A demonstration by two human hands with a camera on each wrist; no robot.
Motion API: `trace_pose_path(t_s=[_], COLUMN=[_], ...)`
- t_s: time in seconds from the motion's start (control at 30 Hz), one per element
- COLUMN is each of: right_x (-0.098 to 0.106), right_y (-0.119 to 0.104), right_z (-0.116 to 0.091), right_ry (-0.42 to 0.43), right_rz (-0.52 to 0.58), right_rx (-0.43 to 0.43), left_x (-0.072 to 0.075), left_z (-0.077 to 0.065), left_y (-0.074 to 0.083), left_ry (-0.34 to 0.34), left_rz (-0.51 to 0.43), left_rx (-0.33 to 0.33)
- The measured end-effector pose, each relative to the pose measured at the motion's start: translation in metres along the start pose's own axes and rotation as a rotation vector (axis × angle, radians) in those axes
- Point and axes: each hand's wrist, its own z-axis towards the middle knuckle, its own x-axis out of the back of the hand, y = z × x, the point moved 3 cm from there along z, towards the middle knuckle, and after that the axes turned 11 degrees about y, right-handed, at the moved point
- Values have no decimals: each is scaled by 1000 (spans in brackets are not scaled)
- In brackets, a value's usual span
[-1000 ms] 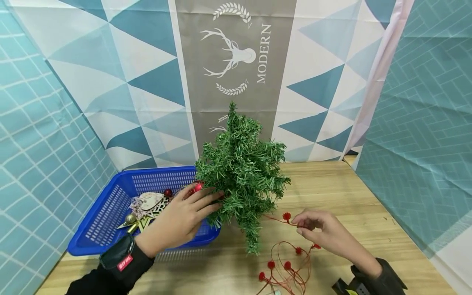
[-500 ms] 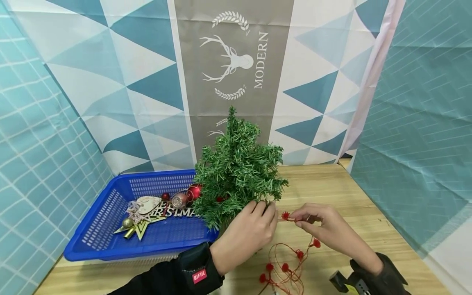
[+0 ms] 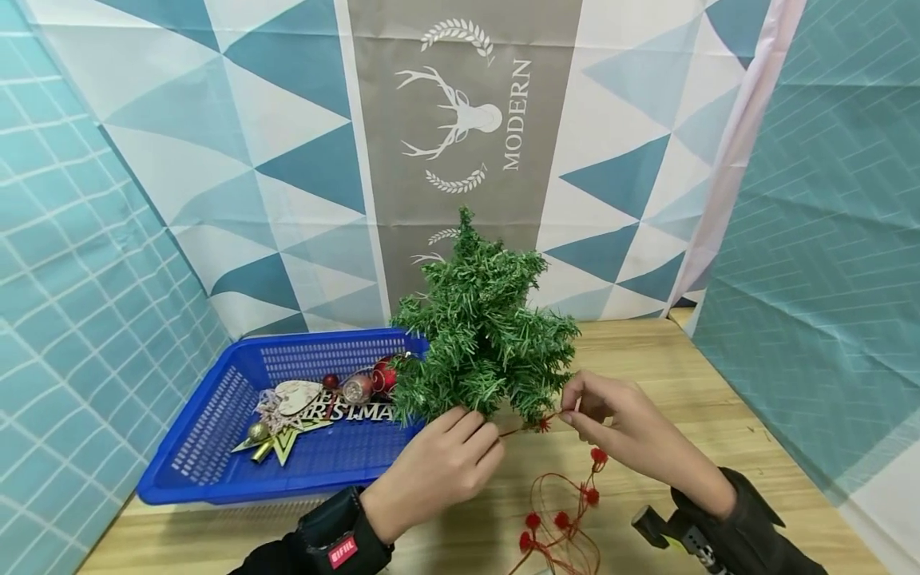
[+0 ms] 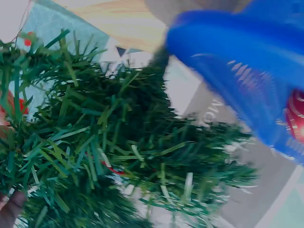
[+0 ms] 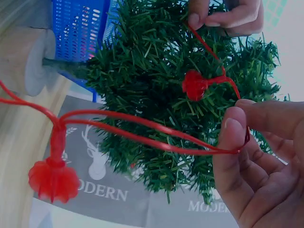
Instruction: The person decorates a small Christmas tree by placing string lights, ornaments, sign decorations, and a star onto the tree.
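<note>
A small green artificial Christmas tree (image 3: pixel 489 343) stands in the middle of the table, its round wooden base (image 5: pixel 40 61) showing in the right wrist view. My left hand (image 3: pixel 442 467) is at its lower front branches and pinches the wire of red string lights (image 5: pixel 194 85) between thumb and fingers. To the right of the tree, my right hand (image 3: pixel 625 423) pinches the same wire with thumb and index finger. One flower-shaped light hangs on the stretch between the hands. The rest of the string lies tangled on the table. In the left wrist view, a bit of red shows among the branches.
A blue plastic basket (image 3: pixel 172 471) stands left of the tree. Inside it lie red and pink baubles, a gold star (image 3: pixel 283 441), a wooden heart-shaped tag and a "Christmas" sign (image 3: pixel 352 411). Patterned cloths hang behind and at both sides of the wooden table (image 3: pixel 719 415).
My left hand has gone from the tree's left side across its front to the wire, then slightly back left. My right hand, holding the wire, has risen slightly toward the tree.
</note>
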Motion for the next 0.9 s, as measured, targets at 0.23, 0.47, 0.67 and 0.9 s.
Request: trace_pose_path(t_s=[0.23,0.47,0.67,0.9], right_x=[-3,-7,-15,-24], right_y=[-10,-10,1,10], right_z=[9,16,7,-16], right_ry=[16,129,228,204], right_rz=[-1,-99,-368,-434], right_rx=[29,12,76,116], left_x=[-5,1,-4,-8], left_z=[-14,4,-7,-24], left_y=[-1,-3,0,-4], left_ry=[34,69,10,-16], left_rz=[-49,39,54,53], left_rx=[40,56,90,136])
